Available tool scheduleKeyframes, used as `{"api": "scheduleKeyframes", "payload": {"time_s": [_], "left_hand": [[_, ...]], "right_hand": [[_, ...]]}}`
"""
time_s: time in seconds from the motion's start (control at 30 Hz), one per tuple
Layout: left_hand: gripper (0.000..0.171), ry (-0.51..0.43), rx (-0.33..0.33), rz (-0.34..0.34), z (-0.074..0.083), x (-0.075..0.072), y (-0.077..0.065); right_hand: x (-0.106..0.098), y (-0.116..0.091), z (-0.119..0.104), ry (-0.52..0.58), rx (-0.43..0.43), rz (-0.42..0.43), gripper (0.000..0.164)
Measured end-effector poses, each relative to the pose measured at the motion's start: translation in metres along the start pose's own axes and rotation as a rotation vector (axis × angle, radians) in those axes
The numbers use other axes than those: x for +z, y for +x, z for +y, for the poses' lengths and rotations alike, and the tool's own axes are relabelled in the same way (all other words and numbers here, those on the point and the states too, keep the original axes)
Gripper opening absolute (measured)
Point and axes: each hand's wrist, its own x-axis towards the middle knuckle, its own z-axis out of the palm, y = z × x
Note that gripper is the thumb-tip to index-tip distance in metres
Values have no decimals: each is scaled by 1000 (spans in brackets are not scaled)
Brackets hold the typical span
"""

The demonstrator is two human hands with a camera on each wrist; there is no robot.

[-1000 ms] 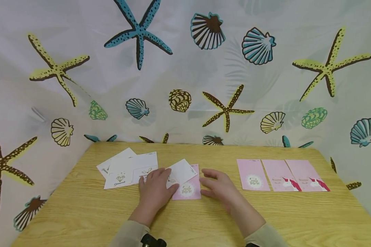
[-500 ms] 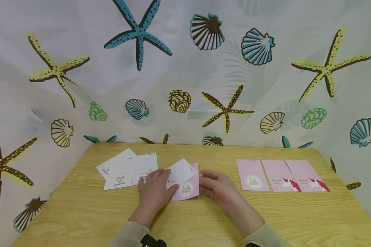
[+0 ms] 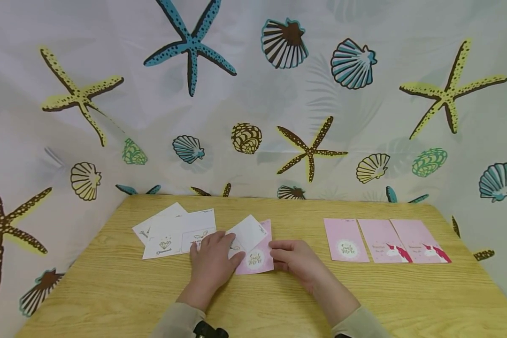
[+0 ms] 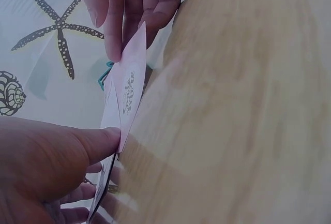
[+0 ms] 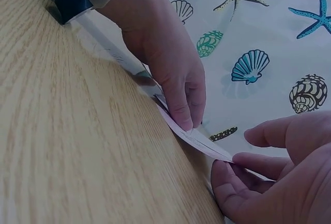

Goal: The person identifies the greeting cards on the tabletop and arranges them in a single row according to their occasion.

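In the head view, a pink "Smile More" card [image 3: 262,256] lies near the middle of the table, with a small white card [image 3: 249,231] askew over its upper left. My left hand [image 3: 212,263] rests over the left side of both, fingers spread and thumb on the pink card. From the right, my right hand [image 3: 300,262] pinches the pink card's right edge between thumb and fingers. That edge stands raised off the table, and the card bows in both wrist views. Beside my left fingers lies a white card [image 3: 197,240] with a winged print, partly covered.
At the left are overlapping white cards [image 3: 165,230], one printed with a diamond. A row at the right holds another pink "Smile More" card [image 3: 342,234] and two pink unicorn cards [image 3: 380,237]. Behind the wooden table [image 3: 253,305] hangs a cloth [image 3: 219,108] printed with starfish and shells.
My right hand has closed in leftward and its fingertips now grip the pink card's right edge, which has lifted and shifted slightly. The left hand stays in place.
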Motion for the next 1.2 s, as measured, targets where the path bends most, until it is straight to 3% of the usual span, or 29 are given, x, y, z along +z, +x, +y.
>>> {"api": "scheduleKeyframes", "payload": {"time_s": [0.37, 0.53, 0.7, 1.0, 1.2], "left_hand": [[57, -8, -19, 3, -1, 0, 2], [53, -30, -4, 62, 6, -2, 3], [49, -51, 16, 117, 22, -6, 6], [48, -217, 38, 59, 58, 8, 15], [46, -332, 31, 62, 80, 15, 21]], "right_hand": [[-6, -4, -5, -42, -2, 107, 36], [-14, -8, -9, -24, -13, 151, 35], [-26, -14, -12, 6, -15, 185, 36], [-51, -25, -16, 9, -63, 227, 38], [-64, -30, -20, 48, -88, 234, 39]]}}
